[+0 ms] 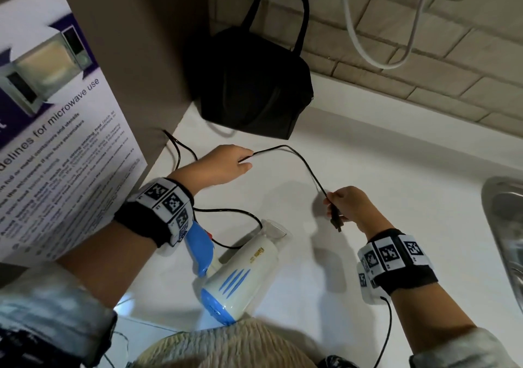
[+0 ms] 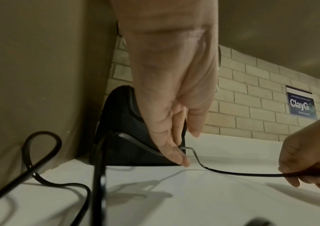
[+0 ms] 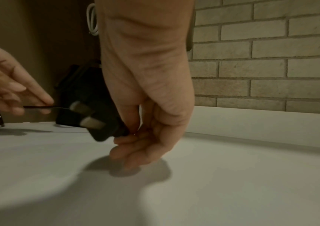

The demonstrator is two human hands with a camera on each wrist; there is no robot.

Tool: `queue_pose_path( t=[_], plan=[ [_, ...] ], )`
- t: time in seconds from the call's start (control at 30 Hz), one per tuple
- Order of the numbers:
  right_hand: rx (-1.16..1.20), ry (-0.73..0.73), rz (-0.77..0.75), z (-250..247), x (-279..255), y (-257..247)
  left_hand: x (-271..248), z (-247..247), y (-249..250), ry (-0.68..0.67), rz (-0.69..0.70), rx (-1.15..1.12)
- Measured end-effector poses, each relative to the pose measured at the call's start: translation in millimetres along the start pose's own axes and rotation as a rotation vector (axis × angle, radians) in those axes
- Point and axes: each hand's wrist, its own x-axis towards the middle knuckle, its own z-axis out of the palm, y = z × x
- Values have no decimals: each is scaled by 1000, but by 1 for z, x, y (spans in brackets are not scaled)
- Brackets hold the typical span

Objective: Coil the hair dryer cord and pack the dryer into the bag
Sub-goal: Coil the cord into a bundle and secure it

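The left hand (image 1: 223,164) pinches the black cord (image 1: 300,161) between thumb and fingertips above the white counter (image 1: 368,175), toward its back edge. The right hand (image 1: 349,205) has its fingers curled round the cord's plug (image 3: 91,119), lifted off the counter, and the cord arcs loosely between the two grips. Behind the left wrist the rest of the cord lies in loose loops on the counter. The white and blue hair dryer (image 1: 240,280) lies on its side near the front edge. The black bag (image 1: 252,82) stands upright in the back corner against the brick wall (image 1: 396,56).
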Motion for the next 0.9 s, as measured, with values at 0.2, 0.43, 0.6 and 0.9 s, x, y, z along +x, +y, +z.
queue_pose_path(
  t=[0.2,0.43,0.6,0.9],
  plan=[
    [-73,128,-49,5,-3,5,-20,-8,1,132,130,-152],
    [-85,198,-170,9,-16,3,-92,-23,-18,385,14,-278],
    [-70,110,-313,32,-38,-14,-119,1,-55,485,-192,-115],
    [-162,-95,-581,78,-92,-65,-90,20,-75,480,-349,-169]
  ],
)
